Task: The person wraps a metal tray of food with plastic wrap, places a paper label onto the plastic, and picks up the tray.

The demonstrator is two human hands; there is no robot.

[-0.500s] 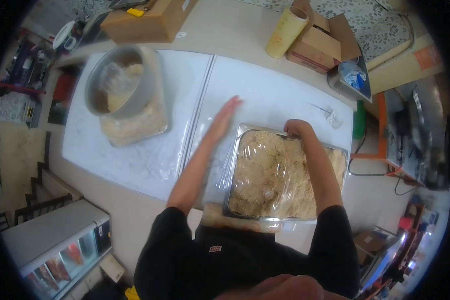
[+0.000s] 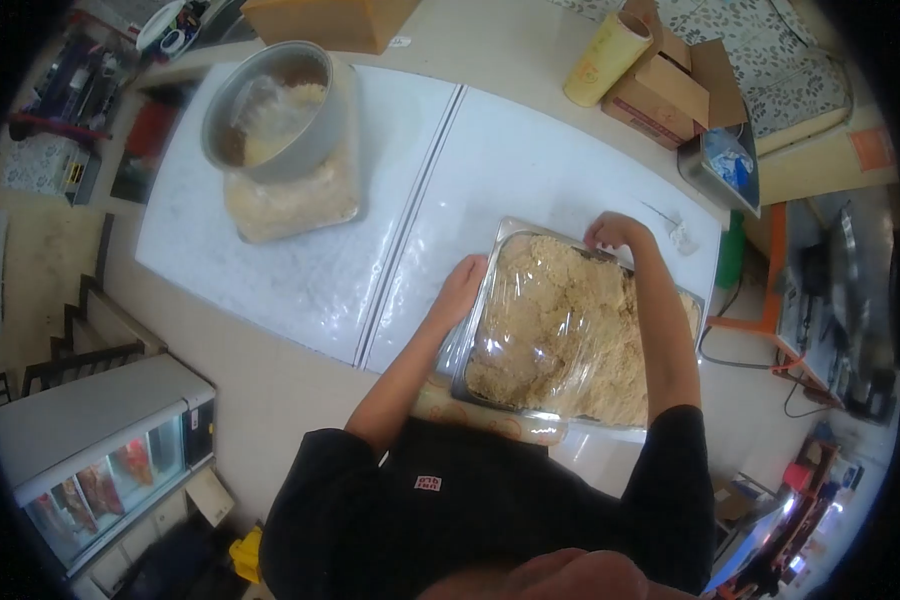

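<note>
Clear film (image 2: 558,335) covers the crumbs in the metal tray (image 2: 545,232), and the right hand (image 2: 616,232) curls its fingers at the far rim; whether they grip film is unclear. The left hand (image 2: 461,287) lies against the left side, grip hidden, probably steadying it. The tray sits near the person on the white table (image 2: 540,170), likely for two-handed reach; a roll (image 2: 460,412) lies alongside.
</note>
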